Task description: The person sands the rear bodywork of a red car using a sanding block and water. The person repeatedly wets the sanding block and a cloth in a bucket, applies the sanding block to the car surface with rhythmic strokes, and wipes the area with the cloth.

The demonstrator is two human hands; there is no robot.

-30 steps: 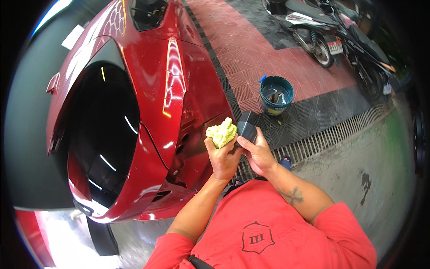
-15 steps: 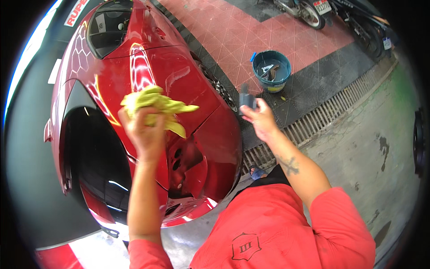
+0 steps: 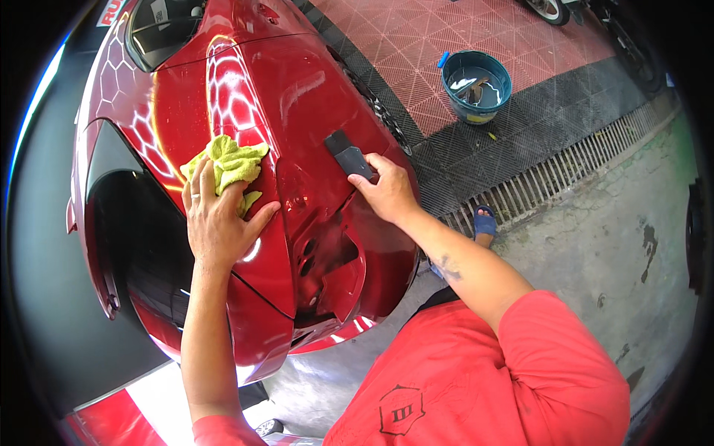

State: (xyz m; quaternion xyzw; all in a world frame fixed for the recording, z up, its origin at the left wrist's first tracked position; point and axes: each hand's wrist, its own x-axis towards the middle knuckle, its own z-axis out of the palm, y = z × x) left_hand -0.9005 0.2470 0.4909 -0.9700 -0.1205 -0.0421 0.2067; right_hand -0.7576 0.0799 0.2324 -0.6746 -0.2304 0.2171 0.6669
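My left hand (image 3: 217,217) presses a yellow-green microfiber cloth (image 3: 236,158) onto the rear side panel of a red car (image 3: 305,111). The fingers lie over the cloth, and the thumb points right on the bare paint. In my right hand (image 3: 390,189) is a dark grey sanding block (image 3: 346,154), held at its near end between thumb and fingers. The block lies against the panel above the wheel, or just over it; I cannot tell which. Below my hands the tail-light opening (image 3: 316,271) shows as a bare recess with dark holes.
A dark teal bucket (image 3: 480,115) with water and dark pieces inside stands on the tiled floor at the far right. A drain grate (image 3: 569,171) runs beside the concrete. Part of a motorbike (image 3: 628,52) shows at the far right. My sandalled foot (image 3: 484,223) is near the grate.
My left hand has lowered the cloth onto the panel. My right hand has moved left with the sanding block, from beside the car to over the panel. The view has shifted.
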